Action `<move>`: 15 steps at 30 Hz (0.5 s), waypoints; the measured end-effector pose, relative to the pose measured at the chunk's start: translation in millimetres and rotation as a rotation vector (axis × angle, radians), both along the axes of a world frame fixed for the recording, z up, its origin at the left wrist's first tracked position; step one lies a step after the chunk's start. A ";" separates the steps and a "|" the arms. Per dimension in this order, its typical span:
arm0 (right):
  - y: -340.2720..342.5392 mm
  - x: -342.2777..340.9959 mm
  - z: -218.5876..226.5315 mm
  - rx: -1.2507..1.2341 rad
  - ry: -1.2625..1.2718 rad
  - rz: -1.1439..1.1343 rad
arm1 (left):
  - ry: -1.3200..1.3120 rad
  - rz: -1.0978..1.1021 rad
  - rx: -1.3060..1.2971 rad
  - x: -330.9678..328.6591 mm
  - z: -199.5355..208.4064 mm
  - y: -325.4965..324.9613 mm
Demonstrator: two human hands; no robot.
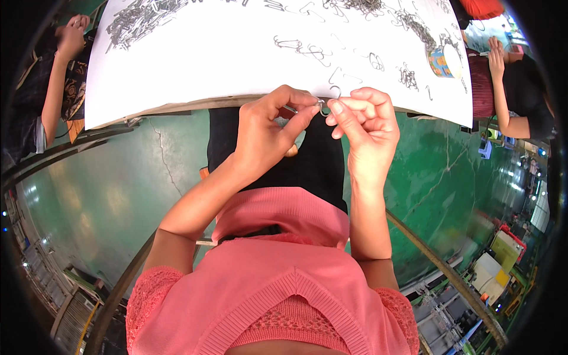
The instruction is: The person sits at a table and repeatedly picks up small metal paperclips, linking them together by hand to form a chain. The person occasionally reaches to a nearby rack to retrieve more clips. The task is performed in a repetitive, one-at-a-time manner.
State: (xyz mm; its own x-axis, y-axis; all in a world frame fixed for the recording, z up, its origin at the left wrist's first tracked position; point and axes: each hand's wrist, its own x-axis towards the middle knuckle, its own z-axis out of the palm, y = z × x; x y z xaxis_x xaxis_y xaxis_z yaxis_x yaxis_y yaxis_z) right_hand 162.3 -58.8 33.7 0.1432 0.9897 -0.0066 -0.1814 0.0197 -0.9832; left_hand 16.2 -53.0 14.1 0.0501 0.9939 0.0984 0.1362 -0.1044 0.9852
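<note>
Both hands meet at the near edge of the white table point(201, 65). Thumb and forefinger of my left hand point(266, 127) pinch a small metal piece point(320, 103), mostly hidden by the fingertips. My right hand point(373, 130) grips a bent wire hook point(336, 89) between thumb and forefinger, its curved end standing up above the fingers. Hook and metal piece come together between the fingertips; whether they are joined I cannot tell. Beyond my hands, several loose wire hooks point(313, 53) lie scattered on the tabletop.
A heap of dark metal strips point(142, 21) covers the far left of the table. Small piles of wire hooks point(407, 77) and a patterned paper cup point(445, 62) are on the right. Other people's hands point(71, 38) show at both sides. Green floor point(130, 171) lies below.
</note>
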 end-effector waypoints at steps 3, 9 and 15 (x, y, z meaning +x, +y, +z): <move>0.2 -9.0 -3.2 0.078 0.006 -0.038 | 0.030 0.024 0.069 -0.1 -4.0 1.0; -1.1 -15.2 -6.2 0.221 -0.069 -0.098 | -0.030 -0.030 0.125 -2.7 -13.8 0.9; -5.4 -16.8 -8.5 0.343 -0.147 -0.088 | 0.434 0.077 0.343 -44.9 -49.1 111.8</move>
